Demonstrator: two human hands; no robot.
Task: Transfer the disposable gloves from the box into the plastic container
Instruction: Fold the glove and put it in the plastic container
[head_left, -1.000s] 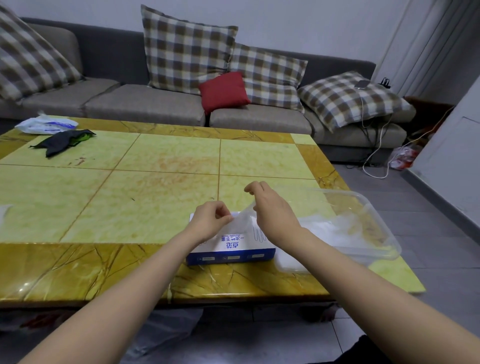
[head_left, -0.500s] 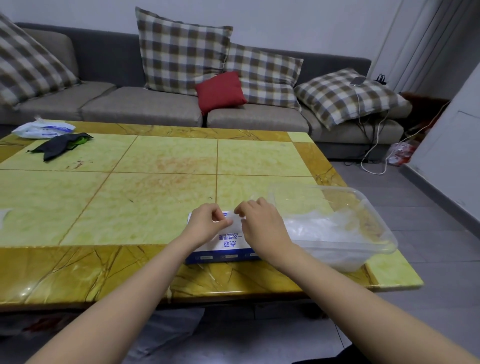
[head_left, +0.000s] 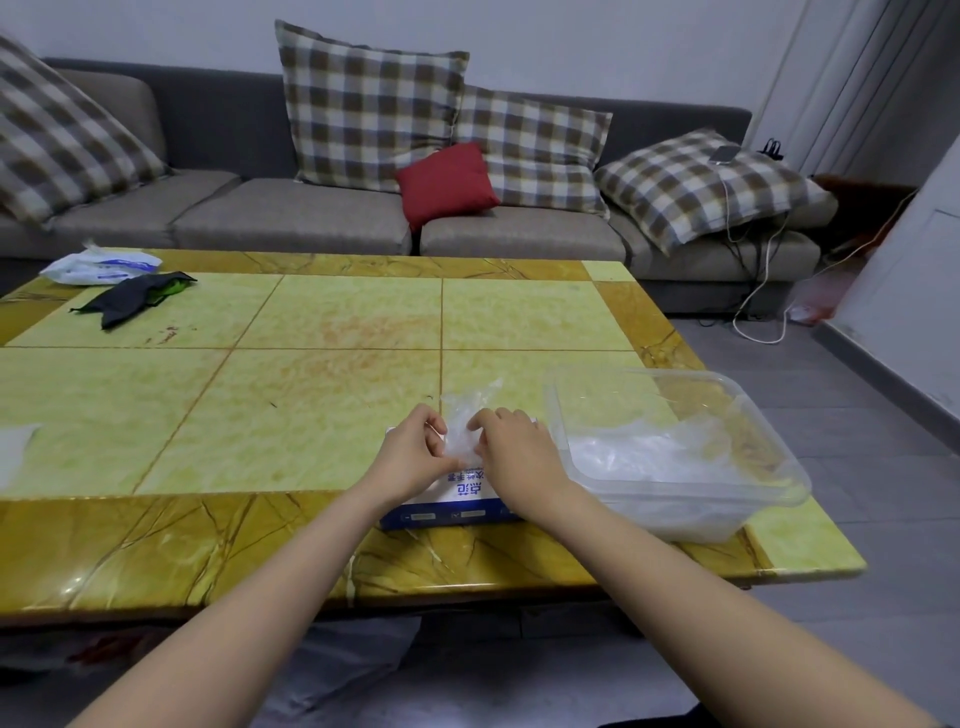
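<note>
Glove (head_left: 462, 423): thin clear film, judged very light, limp and slippery, so take it where the film bunches. It rises from the box (head_left: 464, 498), lower centre of frame. Left hand (head_left: 410, 457) and right hand (head_left: 514, 452), close together, both pinch it. The plastic container (head_left: 774, 499) stands just right of the box.

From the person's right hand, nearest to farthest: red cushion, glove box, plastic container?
From the right hand, pinching a glove:
1. Glove box, directly beneath it.
2. Plastic container, just to its right.
3. Red cushion, far back on the sofa.
</note>
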